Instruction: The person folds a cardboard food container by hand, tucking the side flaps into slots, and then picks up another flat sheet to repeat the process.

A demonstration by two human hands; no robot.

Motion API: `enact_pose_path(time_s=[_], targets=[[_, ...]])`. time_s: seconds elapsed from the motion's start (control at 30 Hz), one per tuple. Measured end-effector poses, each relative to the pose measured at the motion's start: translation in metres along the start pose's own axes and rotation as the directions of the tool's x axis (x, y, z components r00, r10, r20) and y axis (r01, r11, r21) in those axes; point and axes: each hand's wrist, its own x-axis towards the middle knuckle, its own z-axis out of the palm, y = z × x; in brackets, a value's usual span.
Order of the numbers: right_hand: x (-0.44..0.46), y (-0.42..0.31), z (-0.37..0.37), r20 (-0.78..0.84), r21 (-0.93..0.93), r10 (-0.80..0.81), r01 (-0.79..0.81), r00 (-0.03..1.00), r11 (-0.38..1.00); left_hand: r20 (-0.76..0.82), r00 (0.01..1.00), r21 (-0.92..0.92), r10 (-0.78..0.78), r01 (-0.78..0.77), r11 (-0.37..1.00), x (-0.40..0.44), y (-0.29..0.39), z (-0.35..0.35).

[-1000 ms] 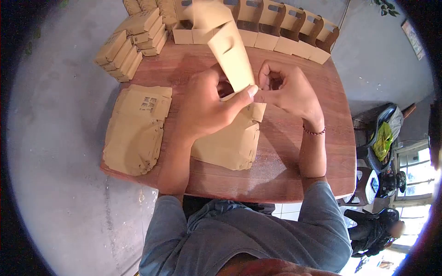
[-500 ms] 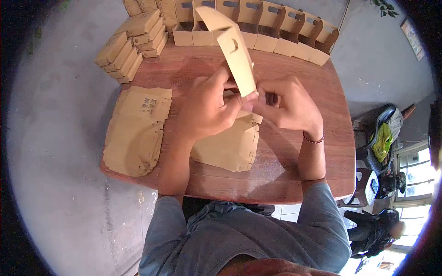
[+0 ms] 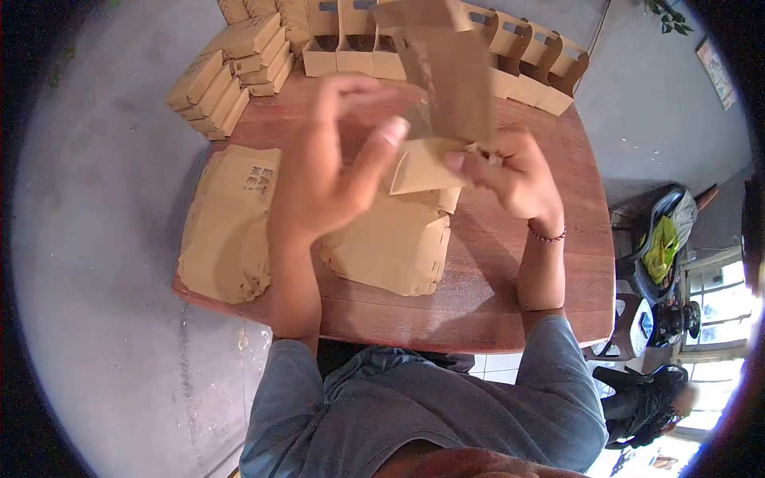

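Note:
A partly folded brown cardboard carton (image 3: 450,88) is held up over the middle of the table, blurred by motion. Its tall panel stands upright and a lighter flap folds out toward me at the bottom. My right hand (image 3: 518,175) pinches its lower right corner between thumb and fingers. To the left, my left hand (image 3: 327,171) is apart from the carton, thumb and fingers spread with nothing between them. Beneath both hands lie flat cardboard blanks (image 3: 390,247). Left of my left forearm is another pile of flat cardboard (image 3: 227,231), printed "EAT ME!".
Several folded cartons with handle slots (image 3: 320,60) stand in a row along the table's back edge. Stacks of closed cardboard boxes (image 3: 199,95) sit at the back left. Beyond the wooden table (image 3: 550,303), chairs (image 3: 633,327) and a seated person (image 3: 645,402) are at right.
The carton has turned, so its broad brown panel now faces me. My left hand has let go of it and moved left, its fingers opening. My right hand keeps its hold.

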Motion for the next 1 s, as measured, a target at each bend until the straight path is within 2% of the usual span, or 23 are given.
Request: enact_pose_path(time_s=[0.07,0.13,0.17,0.2,0.23,0.27,0.33,0.37,0.4,0.43,0.47,0.53,0.57,0.63,0.67,0.73,0.77,0.83,0.87,0.9,0.93,0.97,1.0], targets=[[-0.003,0.004,-0.009,0.012,0.064,0.044,-0.045,0.999,0.997,-0.155,0.974,-0.089,-0.165,0.153,0.984,0.005,-0.004,-0.015],[-0.007,0.011,-0.013,-0.125,0.277,0.064,-0.027,0.990,0.960,-0.200,0.975,-0.075,-0.098,0.084,0.994,0.011,-0.032,-0.020],[-0.009,0.020,-0.017,-0.144,0.352,0.023,0.029,0.989,0.936,-0.151,0.943,-0.257,-0.295,0.251,0.933,0.013,-0.034,-0.021],[-0.012,0.019,-0.018,-0.142,0.350,0.019,0.032,0.990,0.936,-0.069,0.880,-0.421,-0.470,0.402,0.813,0.015,-0.039,-0.022],[-0.016,0.017,-0.017,-0.203,0.373,0.017,0.062,0.979,0.926,0.081,0.918,-0.479,-0.388,0.377,0.792,0.018,-0.055,-0.025],[-0.018,0.016,-0.018,-0.263,0.393,0.015,0.093,0.965,0.915,0.073,0.919,-0.481,-0.387,0.372,0.794,0.013,-0.066,-0.022],[-0.017,0.026,-0.022,-0.236,0.348,0.026,0.060,0.972,0.936,0.172,0.901,-0.725,-0.399,0.390,0.568,0.013,-0.062,-0.014],[-0.016,0.031,-0.021,-0.299,0.330,-0.077,0.179,0.951,0.927,0.166,0.901,-0.726,-0.400,0.386,0.569,0.014,-0.064,-0.016],[-0.015,0.035,-0.020,-0.360,0.306,-0.176,0.294,0.916,0.905,0.169,0.949,-0.846,-0.265,0.278,0.454,0.017,-0.066,-0.018],[-0.014,0.037,-0.020,-0.357,0.307,-0.178,0.295,0.917,0.905,0.144,0.981,-0.934,-0.127,0.177,0.309,0.018,-0.068,-0.020],[-0.013,0.039,-0.020,-0.368,0.297,-0.159,0.278,0.916,0.913,0.141,0.982,-0.934,-0.127,0.175,0.311,0.018,-0.068,-0.021],[-0.012,0.042,-0.020,-0.380,0.288,-0.141,0.262,0.914,0.921,0.052,0.999,-0.902,0.009,0.043,0.430,0.018,-0.062,-0.025],[-0.012,0.043,-0.021,-0.337,0.253,-0.187,0.280,0.923,0.926,0.051,0.999,-0.901,0.010,0.041,0.431,0.017,-0.060,-0.025],[-0.010,0.044,-0.020,-0.291,0.217,-0.233,0.301,0.928,0.928,-0.070,0.980,-0.879,-0.188,0.029,0.477,0.017,-0.056,-0.024],[-0.008,0.044,-0.018,-0.288,0.221,-0.278,0.346,0.917,0.912,-0.071,0.980,-0.878,-0.187,0.028,0.478,0.015,-0.059,-0.024],[-0.002,0.041,-0.016,-0.284,0.224,-0.323,0.390,0.903,0.893,-0.185,0.962,-0.877,-0.200,-0.070,0.475,0.013,-0.065,-0.024],[0.004,0.038,-0.018,-0.235,0.169,-0.290,0.332,0.928,0.928,-0.185,0.962,-0.877,-0.199,-0.071,0.475,0.012,-0.068,-0.024],[0.017,0.037,-0.020,-0.141,0.110,-0.166,0.183,0.976,0.977,-0.386,0.883,-0.782,-0.268,-0.159,0.602,0.012,-0.061,-0.024],[0.021,0.034,-0.025,-0.142,0.109,-0.168,0.184,0.976,0.977,-0.387,0.883,-0.782,-0.267,-0.161,0.602,0.013,-0.060,-0.024],[0.023,0.030,-0.032,0.039,-0.164,0.043,-0.036,0.998,0.986,-0.517,0.833,-0.602,-0.195,-0.192,0.775,0.013,-0.059,-0.025],[0.023,0.028,-0.038,0.151,-0.453,0.292,-0.197,0.944,0.869,-0.622,0.777,-0.385,-0.093,-0.200,0.901,0.013,-0.058,-0.025],[0.020,0.035,-0.043,0.264,-0.470,0.268,-0.119,0.926,0.875,-0.622,0.778,-0.385,-0.092,-0.201,0.901,0.012,-0.055,-0.023],[0.016,0.034,-0.045,0.263,-0.470,0.267,-0.119,0.927,0.875,-0.661,0.748,-0.166,0.061,-0.225,0.960,0.011,-0.048,-0.019]])
